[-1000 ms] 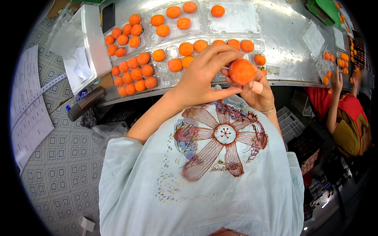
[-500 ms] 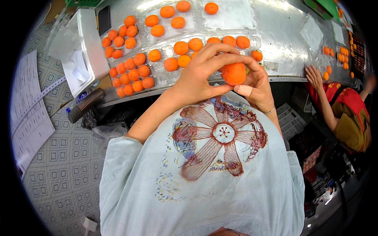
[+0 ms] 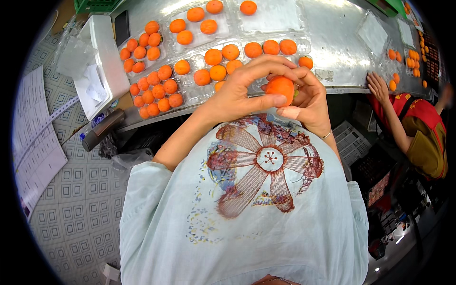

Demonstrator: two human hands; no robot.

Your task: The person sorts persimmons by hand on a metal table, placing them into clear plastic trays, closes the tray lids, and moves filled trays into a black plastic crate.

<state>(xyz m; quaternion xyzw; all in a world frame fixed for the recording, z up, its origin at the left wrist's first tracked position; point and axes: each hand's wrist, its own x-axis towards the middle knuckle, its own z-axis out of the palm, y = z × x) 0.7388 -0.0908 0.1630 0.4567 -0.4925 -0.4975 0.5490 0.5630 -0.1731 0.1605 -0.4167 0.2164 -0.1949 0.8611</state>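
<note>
While both hands meet just above the near edge of the long shiny metal table (image 3: 332, 33), they share one round orange fruit (image 3: 280, 88) between them. The left hand (image 3: 242, 92) comes in from the lower left, its fingers curled over the top of the fruit and its thumb stretched along the underside, so the fruit is clamped between thumb and fingertips. The right hand (image 3: 308, 102) cups the same fruit from the right side, fingers bent together around it, a thin bracelet showing at the wrist. A hint of green shows at the right edge of the fruit, too small to tell what it is. Just beyond the hands lies a clear plastic tray with moulded cups (image 3: 199, 88), several cups filled with more orange fruits (image 3: 213, 57) and a few bare. To the left of it a loose heap of smaller orange fruits (image 3: 154, 92) rests beside a white rectangular box (image 3: 102, 52) holding crumpled clear plastic. A dark cylindrical handle (image 3: 102, 130) pokes out below the table's left end, above a patterned tiled floor (image 3: 80, 204) where a printed paper sheet (image 3: 35, 137) lies. The person's pale blue shirt with a red flower print (image 3: 266, 161) fills the lower middle. At the far right another person in a red top (image 3: 418, 118) rests a hand (image 3: 377, 85) on the table edge near a further cluster of fruit (image 3: 394, 54).
</note>
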